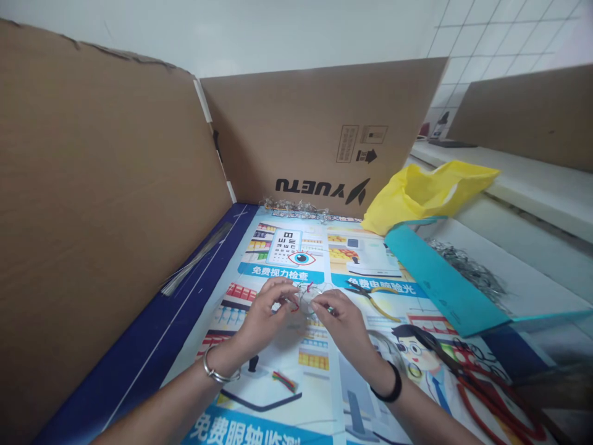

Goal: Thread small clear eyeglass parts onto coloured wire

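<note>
Both my hands meet over the printed poster mat (296,346). My left hand (266,309) and my right hand (340,318) pinch a small clear piece with thin red wire (306,295) between their fingertips. What the piece is I cannot make out. A silver bangle is on my left wrist, a black band on my right.
Yellow-handled pliers (373,296) lie right of my hands. Red-handled tools (486,389) lie at the right front. A teal tray (445,281) holds thin metal wires (467,269). A yellow bag (426,191) sits behind it. Cardboard walls (106,204) stand left and behind. Small coloured sticks (285,380) lie near my left arm.
</note>
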Demonstrator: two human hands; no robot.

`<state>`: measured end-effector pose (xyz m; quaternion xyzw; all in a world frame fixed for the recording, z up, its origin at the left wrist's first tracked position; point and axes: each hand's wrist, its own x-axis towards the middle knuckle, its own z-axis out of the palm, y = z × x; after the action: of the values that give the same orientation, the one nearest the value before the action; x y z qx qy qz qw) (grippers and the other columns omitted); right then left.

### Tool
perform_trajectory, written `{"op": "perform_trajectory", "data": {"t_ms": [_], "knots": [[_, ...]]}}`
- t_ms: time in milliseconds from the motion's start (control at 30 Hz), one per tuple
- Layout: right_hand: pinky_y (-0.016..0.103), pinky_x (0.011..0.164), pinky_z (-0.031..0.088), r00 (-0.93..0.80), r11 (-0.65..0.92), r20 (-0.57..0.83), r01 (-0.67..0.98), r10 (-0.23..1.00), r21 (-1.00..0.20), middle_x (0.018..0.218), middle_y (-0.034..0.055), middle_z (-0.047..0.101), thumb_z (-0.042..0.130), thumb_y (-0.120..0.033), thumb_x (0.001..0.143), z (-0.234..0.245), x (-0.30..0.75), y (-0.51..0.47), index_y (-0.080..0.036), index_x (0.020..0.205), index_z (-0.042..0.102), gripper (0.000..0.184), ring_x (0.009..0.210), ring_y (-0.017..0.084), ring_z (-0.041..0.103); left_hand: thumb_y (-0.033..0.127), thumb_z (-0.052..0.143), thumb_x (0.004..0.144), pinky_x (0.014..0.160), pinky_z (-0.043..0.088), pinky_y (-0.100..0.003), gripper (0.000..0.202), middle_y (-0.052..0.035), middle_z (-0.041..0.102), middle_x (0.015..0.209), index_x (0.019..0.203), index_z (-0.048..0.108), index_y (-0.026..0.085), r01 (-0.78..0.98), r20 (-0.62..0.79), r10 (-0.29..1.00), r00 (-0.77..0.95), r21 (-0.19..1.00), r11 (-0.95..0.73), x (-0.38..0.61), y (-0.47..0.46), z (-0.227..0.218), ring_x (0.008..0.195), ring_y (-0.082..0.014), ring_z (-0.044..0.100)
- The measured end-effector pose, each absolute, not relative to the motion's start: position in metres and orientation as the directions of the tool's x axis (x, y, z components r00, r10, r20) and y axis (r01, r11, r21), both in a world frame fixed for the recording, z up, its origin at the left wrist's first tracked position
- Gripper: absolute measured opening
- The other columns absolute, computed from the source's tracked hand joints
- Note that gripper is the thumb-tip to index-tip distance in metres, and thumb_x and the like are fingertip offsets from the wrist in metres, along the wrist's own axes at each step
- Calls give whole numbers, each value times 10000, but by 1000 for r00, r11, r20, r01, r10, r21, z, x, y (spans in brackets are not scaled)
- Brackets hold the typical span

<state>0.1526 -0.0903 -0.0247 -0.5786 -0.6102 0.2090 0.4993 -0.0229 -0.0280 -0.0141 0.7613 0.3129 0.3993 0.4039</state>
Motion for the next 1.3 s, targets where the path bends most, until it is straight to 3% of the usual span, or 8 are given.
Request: {"op": "perform_trajectory", "data": {"t_ms": [200, 400, 533, 667, 833, 933, 1067, 1300], "knots": [[383, 760, 437, 93, 256, 590, 839, 802, -481, 841, 70, 573, 552, -223, 834, -23, 155, -92, -234, 820, 694, 144, 845, 225, 515, -31, 476, 694, 881, 489, -319, 375, -42, 557, 1037, 938, 624, 212, 167, 415, 802, 430, 836, -522, -20, -28, -10, 1027, -160, 546], [452, 919, 370, -5, 223, 724, 953, 690, -205, 1242, 105, 459, 538, -152, 831, -13, 155, -93, -207, 762, 679, 167, 1119, 285, 403, 27, 506, 744, 882, 496, -327, 317, -50, 569, 1058, 978, 611, 213, 212, 373, 822, 430, 843, -494, -20, -30, -11, 1040, -171, 555], [398, 837, 396, -130, 233, 726, 972, 675, -42, 1035, 95, 567, 530, -130, 836, -14, 158, -94, -208, 825, 659, 151, 951, 237, 471, 10, 483, 738, 859, 513, -328, 390, -62, 527, 1147, 1061, 551, 217, 158, 338, 829, 447, 882, -445, -20, -32, -19, 994, -166, 603], [330, 700, 405, -113, 274, 687, 953, 718, -129, 736, 49, 559, 495, -138, 866, -21, 163, -91, -191, 767, 636, 180, 724, 178, 473, 84, 542, 769, 825, 523, -336, 326, -62, 553, 1124, 1064, 482, 208, 151, 287, 852, 439, 910, -385, -19, -35, -17, 881, -150, 648], [326, 717, 411, -82, 327, 690, 916, 719, -232, 725, 54, 574, 462, -180, 898, -26, 165, -87, -171, 786, 633, 204, 748, 177, 514, 153, 614, 760, 851, 508, -344, 158, -87, 552, 1150, 906, 563, 185, 183, 353, 804, 478, 855, -485, -23, -38, -3, 1006, -192, 591], [337, 722, 410, -78, 329, 691, 914, 719, -239, 723, 58, 585, 460, -178, 894, -27, 166, -87, -172, 797, 635, 200, 757, 185, 526, 190, 609, 785, 961, 425, -418, 113, -81, 601, 1081, 897, 612, 199, 235, 412, 737, 535, 766, -599, -27, -37, -1, 1127, -230, 509], [347, 726, 409, -77, 325, 675, 912, 734, -250, 728, 60, 593, 453, -173, 889, -27, 166, -89, -180, 809, 635, 199, 763, 192, 538, 184, 588, 804, 947, 439, -412, 198, -85, 569, 1135, 999, 589, 216, 273, 513, 670, 536, 646, -713, -29, -34, -10, 1130, -220, 503], [340, 719, 401, -66, 316, 669, 913, 740, -259, 715, 60, 591, 448, -169, 878, -25, 162, -90, -182, 781, 626, 203, 751, 193, 536, 133, 564, 790, 861, 475, -416, 305, -98, 561, 1179, 1079, 516, 220, 395, 606, 482, 633, 282, -874, -27, -36, -17, 1073, -238, 543]]}}
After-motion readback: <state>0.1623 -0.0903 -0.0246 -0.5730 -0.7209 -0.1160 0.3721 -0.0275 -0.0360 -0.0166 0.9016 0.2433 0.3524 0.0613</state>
